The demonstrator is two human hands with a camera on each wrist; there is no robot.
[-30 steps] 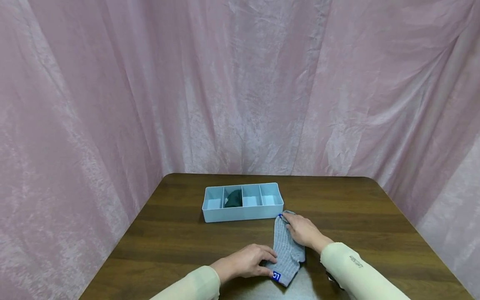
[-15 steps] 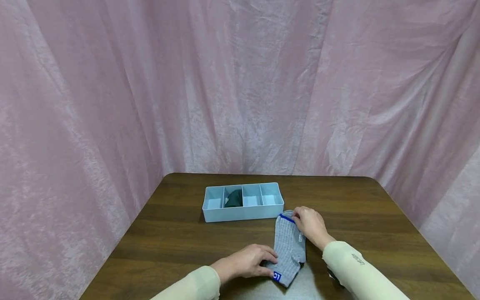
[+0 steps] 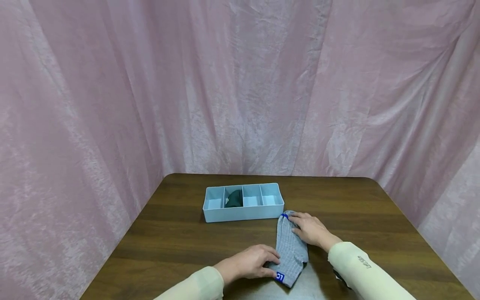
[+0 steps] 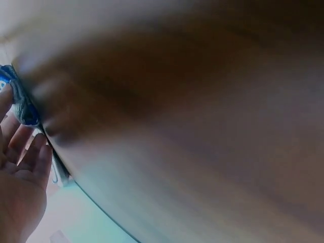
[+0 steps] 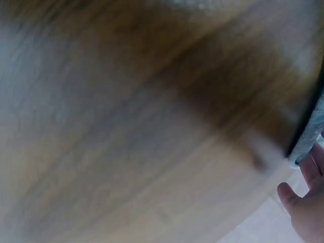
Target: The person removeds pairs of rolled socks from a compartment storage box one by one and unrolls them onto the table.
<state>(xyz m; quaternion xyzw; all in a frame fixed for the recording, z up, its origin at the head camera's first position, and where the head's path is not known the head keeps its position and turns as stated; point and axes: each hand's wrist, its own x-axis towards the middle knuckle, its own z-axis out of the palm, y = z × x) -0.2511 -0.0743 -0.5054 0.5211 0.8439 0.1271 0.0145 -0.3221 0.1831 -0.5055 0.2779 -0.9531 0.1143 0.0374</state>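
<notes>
A grey ribbed sock point(image 3: 291, 246) lies lengthwise on the table, with a blue label at its near end and a blue band at its far end. My left hand point(image 3: 250, 261) touches the sock's near left edge, the thumb beside the label and the fingers lying on the fabric. Over the far end my right hand point(image 3: 310, 228) rests with fingers fairly straight, covering part of the band. In the left wrist view the bunched sock edge point(image 4: 23, 104) meets the fingers. The right wrist view has the sock's side point(image 5: 310, 134) at its edge, against the fingertips. Whether the sock is doubled cannot be told.
Just beyond the sock's far end stands a light blue divided box point(image 3: 243, 214). A dark green folded cloth item point(image 3: 234, 199) sits in its second compartment from the left. Pink curtains point(image 3: 240, 91) hang behind the brown wooden table point(image 3: 168, 246).
My right hand pinched the sock's far edge half a second ago, baring the blue band; now its fingers lie flatter over it. The sock and left hand have shifted slightly right.
</notes>
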